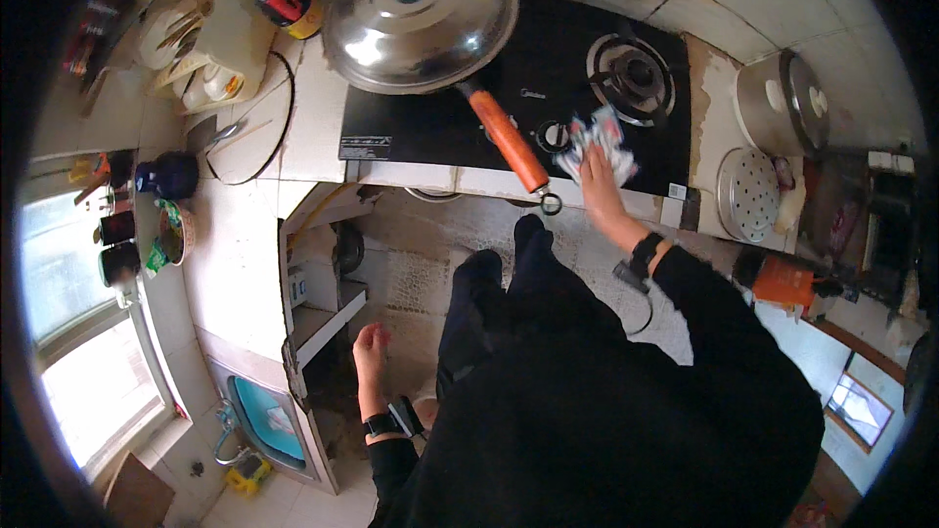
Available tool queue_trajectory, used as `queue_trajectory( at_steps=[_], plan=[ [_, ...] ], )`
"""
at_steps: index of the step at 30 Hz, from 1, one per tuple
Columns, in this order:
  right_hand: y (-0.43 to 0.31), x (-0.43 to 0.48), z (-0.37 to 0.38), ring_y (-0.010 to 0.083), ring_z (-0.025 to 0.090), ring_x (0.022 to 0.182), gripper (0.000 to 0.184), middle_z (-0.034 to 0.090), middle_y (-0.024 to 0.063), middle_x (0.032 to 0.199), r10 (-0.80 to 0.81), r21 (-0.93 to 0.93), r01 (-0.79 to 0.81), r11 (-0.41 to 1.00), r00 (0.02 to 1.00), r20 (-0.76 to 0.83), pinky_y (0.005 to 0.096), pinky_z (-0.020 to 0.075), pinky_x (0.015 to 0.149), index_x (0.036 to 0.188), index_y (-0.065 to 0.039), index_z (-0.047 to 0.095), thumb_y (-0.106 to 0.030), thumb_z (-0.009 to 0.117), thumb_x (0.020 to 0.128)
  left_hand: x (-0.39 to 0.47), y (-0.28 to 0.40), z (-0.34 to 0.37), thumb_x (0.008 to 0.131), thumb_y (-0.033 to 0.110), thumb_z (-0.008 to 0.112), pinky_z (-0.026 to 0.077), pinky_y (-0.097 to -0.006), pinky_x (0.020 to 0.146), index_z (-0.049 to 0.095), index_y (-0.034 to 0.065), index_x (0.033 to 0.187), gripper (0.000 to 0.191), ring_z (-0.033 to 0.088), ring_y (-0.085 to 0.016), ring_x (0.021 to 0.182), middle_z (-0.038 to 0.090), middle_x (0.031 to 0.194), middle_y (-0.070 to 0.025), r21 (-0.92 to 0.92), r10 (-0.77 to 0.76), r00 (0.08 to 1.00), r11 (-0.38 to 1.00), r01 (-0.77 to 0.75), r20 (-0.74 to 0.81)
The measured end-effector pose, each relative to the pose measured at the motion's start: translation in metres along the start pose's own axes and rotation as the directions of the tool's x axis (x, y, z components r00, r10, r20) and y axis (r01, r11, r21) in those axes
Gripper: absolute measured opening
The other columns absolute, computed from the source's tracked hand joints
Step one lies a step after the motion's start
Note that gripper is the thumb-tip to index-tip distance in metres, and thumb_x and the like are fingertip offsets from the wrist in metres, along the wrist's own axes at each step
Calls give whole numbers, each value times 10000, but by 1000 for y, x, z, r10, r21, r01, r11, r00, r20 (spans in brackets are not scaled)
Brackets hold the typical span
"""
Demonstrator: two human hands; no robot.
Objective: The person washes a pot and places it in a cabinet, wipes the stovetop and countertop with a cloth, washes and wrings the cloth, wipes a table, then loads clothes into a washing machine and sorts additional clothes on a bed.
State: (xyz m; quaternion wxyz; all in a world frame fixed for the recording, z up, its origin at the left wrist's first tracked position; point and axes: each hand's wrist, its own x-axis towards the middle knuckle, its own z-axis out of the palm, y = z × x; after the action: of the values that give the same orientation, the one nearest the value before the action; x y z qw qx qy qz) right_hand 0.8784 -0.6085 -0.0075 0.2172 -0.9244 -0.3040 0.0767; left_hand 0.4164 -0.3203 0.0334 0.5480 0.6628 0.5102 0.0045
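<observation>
My right hand (600,187) presses on a crumpled white cloth with coloured patches (607,143), at the front of the black glass gas hob (440,128). The cloth lies beside a control knob (554,136), just in front of the right burner (632,79). My left hand (372,346) hangs low beside my legs, touching nothing that shows; its fingers are partly curled. On the hob's left side a pan with an orange handle (508,139) stands under a domed metal lid (422,18), the handle reaching past the front edge.
Right of the hob are a lidded pot (763,103) and a perforated metal steamer plate (748,194). To the left, a spatula (202,133) rests near a utensil holder (231,44). A sink with a blue basin (268,418) is at the lower left.
</observation>
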Motion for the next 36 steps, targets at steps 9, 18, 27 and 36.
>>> queue_trajectory(
  at_steps=[9, 18, 27, 36],
  plan=[
    [-141, 19, 79, 409, 392, 1239, 444, 413, 261, 1307, -444, -350, 410, 843, 896, -21, 448, 340, 1024, 1259, 8, 447, -159, 494, 851, -19, -68, -73, 940, 138, 511, 517, -287, 695, 588, -35, 1037, 213, 629, -152, 761, 648, 850, -76, -50, -29, 999, 998, 28, -21],
    [-210, 127, 107, 373, 257, 1344, 529, 323, 214, 1424, -213, -250, 168, 954, 964, -162, 486, 200, 1088, 1335, -46, 421, -373, 456, 921, -12, -66, -100, 924, 110, 520, 502, -266, 690, 602, -24, 1013, 181, 631, -136, 751, 651, 811, -73, 14, -75, 997, 997, 75, -26],
    [-324, 173, 170, 320, 215, 1376, 556, 292, 176, 1458, -469, -132, 462, 877, 883, -24, 460, 139, 1120, 1364, -20, 376, -343, 470, 922, 57, -3, -140, 892, 74, 539, 504, -280, 691, 609, -1, 1019, 163, 661, -179, 747, 673, 802, -109, 149, 55, 998, 988, -49, -35],
    [-356, 318, 205, 353, 93, 1401, 621, 152, 198, 1503, -130, -307, 107, 946, 990, -56, 465, 80, 1126, 1382, 61, 295, -191, 508, 856, 119, 41, -179, 910, 56, 510, 493, -266, 695, 606, -15, 1022, 163, 648, -161, 763, 663, 823, -111, 94, 32, 995, 995, -24, -90]
  ],
)
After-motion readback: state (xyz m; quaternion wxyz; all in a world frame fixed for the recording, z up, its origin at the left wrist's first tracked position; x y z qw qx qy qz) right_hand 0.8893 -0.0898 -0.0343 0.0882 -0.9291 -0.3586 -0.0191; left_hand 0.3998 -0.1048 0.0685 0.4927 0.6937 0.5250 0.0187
